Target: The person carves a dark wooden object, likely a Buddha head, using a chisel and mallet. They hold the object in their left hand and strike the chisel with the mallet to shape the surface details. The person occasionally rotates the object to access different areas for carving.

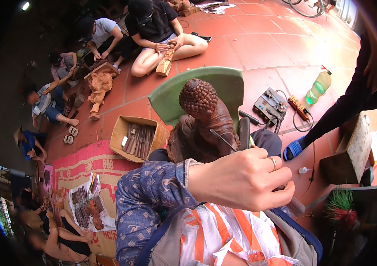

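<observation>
My left hand (252, 179), in a blue patterned sleeve and with a ring on one finger, reaches across in front of me. Its fingers are curled round a carving tool (225, 140) with a thin dark metal shaft. The shaft's tip lies in front of the arm of a dark brown carved wooden statue (215, 117), a seated figure with knobbed hair. Below the fingers, a rounded handle end (296, 206) sticks out. Behind the statue curves a green plastic backrest (168, 97). An orange-and-white striped cloth (224, 226) covers my lap. My right hand is not in view.
A cardboard box (119, 133) of carving tools stands left, near more tools (82, 204) on a patterned mat. To the right are a grey control box (270, 106), a power strip (299, 107), a green bottle (319, 86) and a person's blue slipper (293, 150). Other people sit carving beyond.
</observation>
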A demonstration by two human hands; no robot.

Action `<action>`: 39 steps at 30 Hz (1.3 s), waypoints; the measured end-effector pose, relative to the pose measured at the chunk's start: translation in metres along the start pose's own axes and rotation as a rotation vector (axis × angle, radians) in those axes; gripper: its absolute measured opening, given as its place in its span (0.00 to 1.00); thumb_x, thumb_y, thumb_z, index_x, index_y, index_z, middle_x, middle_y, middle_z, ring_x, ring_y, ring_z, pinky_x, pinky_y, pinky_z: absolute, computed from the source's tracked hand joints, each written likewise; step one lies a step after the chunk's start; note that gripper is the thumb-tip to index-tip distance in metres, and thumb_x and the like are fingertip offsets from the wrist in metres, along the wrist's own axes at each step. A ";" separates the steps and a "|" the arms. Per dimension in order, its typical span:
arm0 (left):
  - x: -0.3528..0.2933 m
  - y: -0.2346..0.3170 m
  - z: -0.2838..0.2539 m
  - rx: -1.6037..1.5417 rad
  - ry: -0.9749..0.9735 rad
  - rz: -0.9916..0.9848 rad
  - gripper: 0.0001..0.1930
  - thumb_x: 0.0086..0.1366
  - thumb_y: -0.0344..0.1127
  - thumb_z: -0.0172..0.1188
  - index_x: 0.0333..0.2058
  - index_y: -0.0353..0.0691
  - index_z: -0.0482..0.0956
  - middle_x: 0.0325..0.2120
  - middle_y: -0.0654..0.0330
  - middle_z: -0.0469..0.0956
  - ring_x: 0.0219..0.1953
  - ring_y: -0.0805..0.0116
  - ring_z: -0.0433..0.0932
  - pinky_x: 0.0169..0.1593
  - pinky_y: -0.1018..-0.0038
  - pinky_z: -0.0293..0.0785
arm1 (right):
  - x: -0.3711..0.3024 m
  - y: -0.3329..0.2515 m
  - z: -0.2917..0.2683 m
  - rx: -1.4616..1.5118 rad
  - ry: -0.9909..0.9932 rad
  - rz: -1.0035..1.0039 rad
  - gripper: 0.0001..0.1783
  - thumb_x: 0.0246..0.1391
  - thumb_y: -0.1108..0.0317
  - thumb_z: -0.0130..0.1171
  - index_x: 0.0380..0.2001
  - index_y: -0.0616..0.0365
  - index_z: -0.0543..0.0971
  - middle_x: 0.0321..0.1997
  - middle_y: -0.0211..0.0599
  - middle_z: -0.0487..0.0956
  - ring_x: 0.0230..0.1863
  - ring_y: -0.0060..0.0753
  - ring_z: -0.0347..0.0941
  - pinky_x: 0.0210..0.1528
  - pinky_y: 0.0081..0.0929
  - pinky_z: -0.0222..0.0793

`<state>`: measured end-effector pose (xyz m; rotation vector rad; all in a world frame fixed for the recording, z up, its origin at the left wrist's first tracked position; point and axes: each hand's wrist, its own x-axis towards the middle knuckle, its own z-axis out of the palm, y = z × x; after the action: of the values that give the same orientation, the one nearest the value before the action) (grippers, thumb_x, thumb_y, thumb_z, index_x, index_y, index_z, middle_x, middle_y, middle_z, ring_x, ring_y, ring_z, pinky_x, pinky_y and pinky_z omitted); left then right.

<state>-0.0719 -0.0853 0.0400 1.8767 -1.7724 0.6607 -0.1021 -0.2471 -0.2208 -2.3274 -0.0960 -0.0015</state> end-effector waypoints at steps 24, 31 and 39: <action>-0.006 -0.041 0.009 0.070 -0.078 -0.060 0.18 0.47 0.46 0.64 0.33 0.40 0.77 0.24 0.66 0.69 0.23 0.72 0.74 0.24 0.76 0.71 | 0.027 -0.022 -0.021 0.491 0.217 -0.071 0.25 0.48 0.67 0.64 0.46 0.65 0.65 0.40 0.44 0.70 0.41 0.39 0.70 0.46 0.31 0.67; -0.004 -0.043 0.004 0.059 -0.026 -0.064 0.18 0.48 0.46 0.63 0.33 0.40 0.78 0.23 0.65 0.69 0.23 0.71 0.74 0.23 0.75 0.69 | 0.010 -0.031 -0.051 0.689 0.365 -0.149 0.18 0.52 0.68 0.62 0.42 0.65 0.68 0.38 0.39 0.71 0.40 0.33 0.70 0.46 0.28 0.65; -0.002 -0.044 0.005 0.134 -0.045 -0.076 0.17 0.49 0.47 0.63 0.33 0.41 0.78 0.23 0.66 0.69 0.22 0.73 0.73 0.22 0.76 0.67 | -0.020 -0.023 -0.050 0.736 0.480 -0.153 0.10 0.57 0.70 0.58 0.37 0.64 0.72 0.36 0.34 0.72 0.39 0.27 0.69 0.46 0.25 0.63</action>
<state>-0.0278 -0.0845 0.0342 2.0525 -1.7118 0.7309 -0.1220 -0.2689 -0.1701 -1.5295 -0.0236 -0.5130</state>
